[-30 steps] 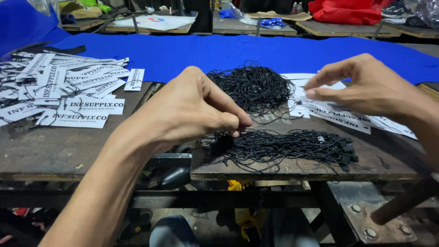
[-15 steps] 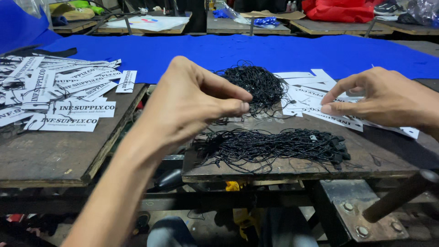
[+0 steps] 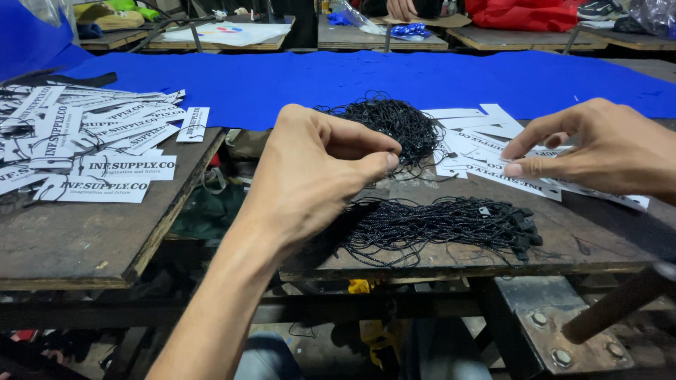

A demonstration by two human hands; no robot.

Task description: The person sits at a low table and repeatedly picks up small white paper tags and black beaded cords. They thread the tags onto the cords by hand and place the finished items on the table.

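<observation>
black string loops (image 3: 440,229) lie bundled on the wooden bench (image 3: 598,246), second tangle (image 3: 394,123) behind. left hand (image 3: 317,176) above the bundle, thumb and forefinger pinched; can't tell on what. right hand (image 3: 598,148) fingertips pinching a white paper tag (image 3: 524,184).

bare board right of black cords (image 3: 436,229), paper tags (image 3: 486,151) behind, string tangle (image 3: 394,127) beside

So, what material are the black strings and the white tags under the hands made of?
The black strings look like thin, matte cord, loose and tangled, with small, probably plastic, ends. The white tags look like stiff, smooth card: flat strips with sharp-cut edges.
</observation>
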